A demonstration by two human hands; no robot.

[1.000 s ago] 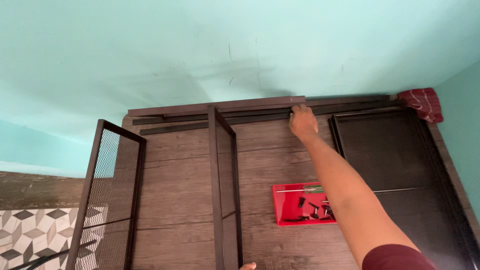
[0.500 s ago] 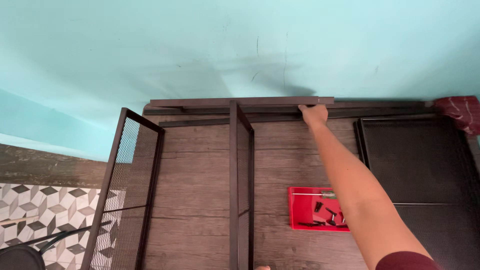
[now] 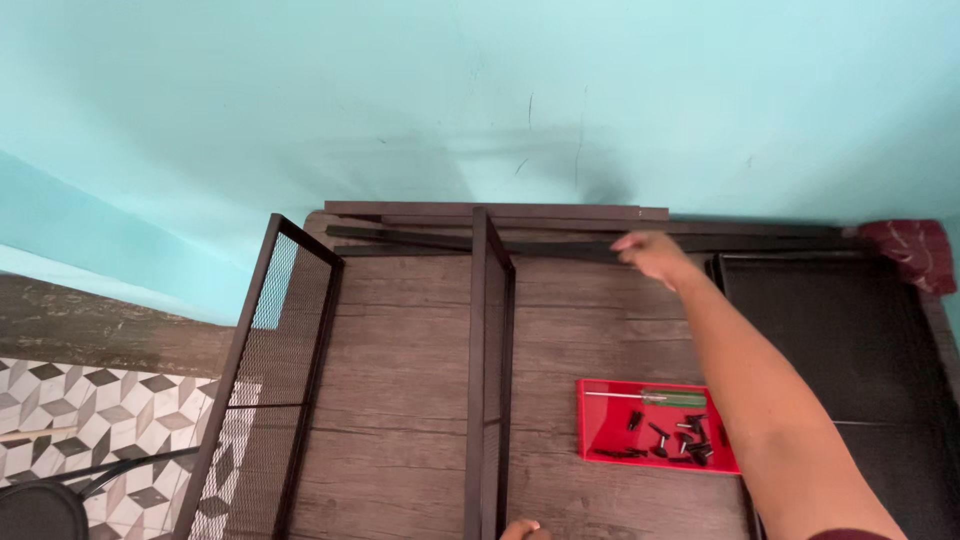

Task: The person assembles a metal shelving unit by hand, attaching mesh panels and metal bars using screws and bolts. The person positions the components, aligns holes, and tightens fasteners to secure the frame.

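Observation:
My right hand (image 3: 655, 255) reaches far across a wood-grain board (image 3: 400, 340) to the wall. Its fingers lie on a long dark metal bar (image 3: 420, 240) among several bars and a brown plank (image 3: 500, 211) there; blur hides whether they grip it. Only a sliver of my left hand (image 3: 525, 529) shows at the bottom edge, against the foot of the upright middle metal frame (image 3: 488, 360). A red tray (image 3: 600, 425) under my right forearm holds several black screws and a green-handled screwdriver (image 3: 650, 397).
An upright mesh side panel (image 3: 285, 350) stands at the board's left edge. A dark panel (image 3: 840, 330) lies flat on the right, with a red cloth (image 3: 915, 250) in the corner. A black stool (image 3: 45, 505) sits on patterned tiles at lower left.
My right hand has left the end of the brown plank and come down onto the dark bar. The view has shifted, so everything sits further right and lower.

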